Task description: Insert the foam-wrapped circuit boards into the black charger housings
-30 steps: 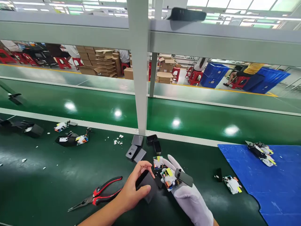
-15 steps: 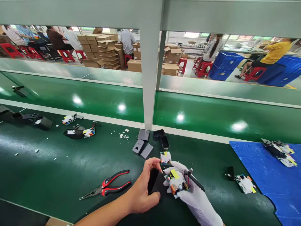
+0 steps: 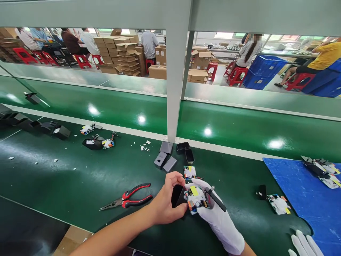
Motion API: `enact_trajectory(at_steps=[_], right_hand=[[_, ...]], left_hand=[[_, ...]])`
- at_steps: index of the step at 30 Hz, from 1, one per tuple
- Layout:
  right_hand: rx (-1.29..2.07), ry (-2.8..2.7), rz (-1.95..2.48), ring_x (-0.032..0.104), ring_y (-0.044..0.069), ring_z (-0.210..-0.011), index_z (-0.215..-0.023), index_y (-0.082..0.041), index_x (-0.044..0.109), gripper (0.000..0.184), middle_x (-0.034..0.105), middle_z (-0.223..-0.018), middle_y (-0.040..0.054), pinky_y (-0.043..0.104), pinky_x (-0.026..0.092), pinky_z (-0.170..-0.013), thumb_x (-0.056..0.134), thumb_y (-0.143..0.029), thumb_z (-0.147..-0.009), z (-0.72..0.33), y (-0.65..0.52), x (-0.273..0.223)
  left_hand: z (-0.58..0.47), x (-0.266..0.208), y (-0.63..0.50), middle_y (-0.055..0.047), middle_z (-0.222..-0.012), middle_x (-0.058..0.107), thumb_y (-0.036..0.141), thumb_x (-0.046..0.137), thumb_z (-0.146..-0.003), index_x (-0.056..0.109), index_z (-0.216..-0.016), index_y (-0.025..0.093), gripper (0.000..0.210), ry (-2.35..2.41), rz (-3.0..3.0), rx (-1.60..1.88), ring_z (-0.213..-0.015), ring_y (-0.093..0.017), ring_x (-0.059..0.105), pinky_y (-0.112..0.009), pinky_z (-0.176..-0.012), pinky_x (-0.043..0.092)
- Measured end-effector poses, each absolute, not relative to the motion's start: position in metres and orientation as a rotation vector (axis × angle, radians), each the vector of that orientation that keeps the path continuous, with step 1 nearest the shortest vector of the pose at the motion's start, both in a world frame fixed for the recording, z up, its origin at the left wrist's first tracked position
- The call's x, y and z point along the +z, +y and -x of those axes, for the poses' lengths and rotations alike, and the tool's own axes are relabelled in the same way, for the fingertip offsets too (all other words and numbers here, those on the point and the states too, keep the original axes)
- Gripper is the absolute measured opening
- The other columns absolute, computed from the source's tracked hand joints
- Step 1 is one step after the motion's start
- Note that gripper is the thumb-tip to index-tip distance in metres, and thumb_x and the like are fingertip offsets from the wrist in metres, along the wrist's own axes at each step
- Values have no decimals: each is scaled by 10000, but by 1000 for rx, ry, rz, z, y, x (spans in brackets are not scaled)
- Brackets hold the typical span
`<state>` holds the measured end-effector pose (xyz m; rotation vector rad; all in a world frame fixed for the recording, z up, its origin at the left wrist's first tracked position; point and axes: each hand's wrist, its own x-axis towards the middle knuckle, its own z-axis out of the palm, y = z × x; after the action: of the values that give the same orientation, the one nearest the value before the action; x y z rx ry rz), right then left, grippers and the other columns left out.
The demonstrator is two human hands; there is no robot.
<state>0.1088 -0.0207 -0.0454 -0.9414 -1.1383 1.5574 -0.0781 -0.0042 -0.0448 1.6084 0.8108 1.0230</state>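
My bare left hand (image 3: 170, 204) is wrapped round a hollow black plastic housing (image 3: 177, 195), its dark inside partly visible. Close against its right side, my white-gloved right hand (image 3: 213, 213) grips a circuit board (image 3: 195, 199) with white filler, a yellow patch and an orange part. A flat black end piece (image 3: 217, 201) hangs from the board on wires, over the gloved fingers. Another circuit board (image 3: 189, 172) lies just beyond my hands. Red-and-black long-nose pliers (image 3: 126, 197) rest on the green bench to the left, handles apart.
Small grey cases (image 3: 161, 160) and black housings (image 3: 189, 155) lie by the upright post (image 3: 176, 89). Opened units (image 3: 98, 142) sit at left, another board (image 3: 279, 204) at right beside a blue sheet (image 3: 325, 206). Another person's white-gloved fingers (image 3: 306, 243) show at lower right.
The black housing and the circuit board have come together, and my left hand has closed round the housing. A gloved hand has appeared at lower right. The view has shifted slightly.
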Motion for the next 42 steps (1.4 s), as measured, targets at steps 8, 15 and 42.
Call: enact_trajectory(at_steps=[8,15,42], right_hand=[[1525,-1007,922,656,274,-1069,-1161,-286,696,549,713,-1164,73,399,504,-995,839,-529,-690,-103,-20,-54],[1543,-860,814,687,285,-1028,-1124,-305,705,496,722,-1150,71,477,538,-980,839,-520,-698,-108,-13,-50],[1013,-1458,852,660,188,-1135,-1224,-392,614,395,622,-1310,22,290,570,-944,682,-182,-896,-133,-24,-32]], left_hand=[[89,-31,-6,-78,-1201,435,52,627,-592,273,-1254,269,781,734,-1471,659,-845,-129,552,-247,-678,450],[85,-36,-7,-113,-1223,605,166,719,-720,340,-1216,240,629,950,-1640,856,-1152,-240,608,-415,-996,487],[96,-46,7,-69,-1264,628,166,683,-577,654,-1243,231,669,530,-1162,661,-1183,-307,563,-418,-1009,446]])
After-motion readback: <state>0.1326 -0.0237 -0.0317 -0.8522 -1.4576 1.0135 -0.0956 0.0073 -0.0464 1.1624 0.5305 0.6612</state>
